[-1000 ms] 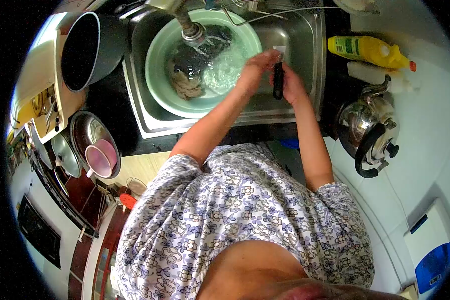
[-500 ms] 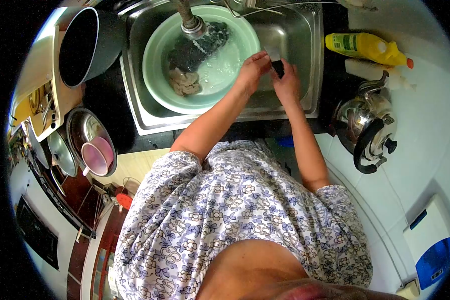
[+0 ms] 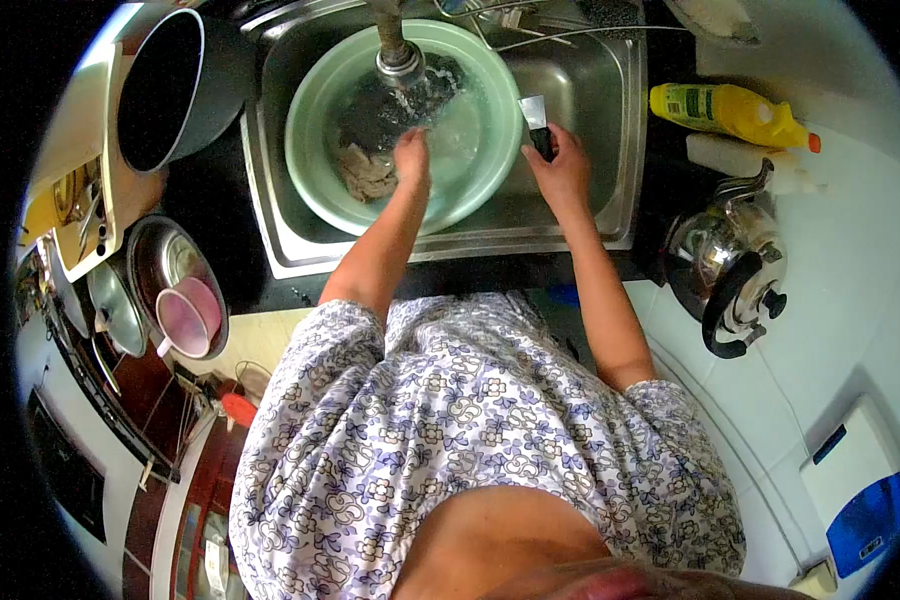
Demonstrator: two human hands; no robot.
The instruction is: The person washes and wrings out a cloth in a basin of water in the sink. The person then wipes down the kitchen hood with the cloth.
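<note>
In the sink stands a pale green basin [image 3: 303, 150] of water, with dark cloth [image 3: 370, 120] and a beige-grey cloth [image 3: 365, 175] lying in it. My left hand [image 3: 411, 160] is over the basin's middle, right of the beige cloth, its fingers curled together; whatever they may hold is hidden. Outside the basin's right rim, my right hand [image 3: 562, 170] grips a scraper [image 3: 541, 141] by its black handle, the flat metal blade pointing forward. A metal faucet spout [image 3: 398, 62] hangs over the basin's far side, with water running beneath it.
A steel sink [image 3: 590, 90] surrounds the basin. To the right are a yellow bottle [image 3: 735, 112] and a steel kettle [image 3: 735, 245]. On the left stand a large dark pot [image 3: 205, 95], a pink mug [image 3: 190, 318] and metal lids. A wire rack [image 3: 570, 35] crosses the sink's far edge.
My left hand has moved left, away from the scraper and over the basin. My right hand has kept the scraper, shifting slightly left and nearer me. The view has shifted slightly.
</note>
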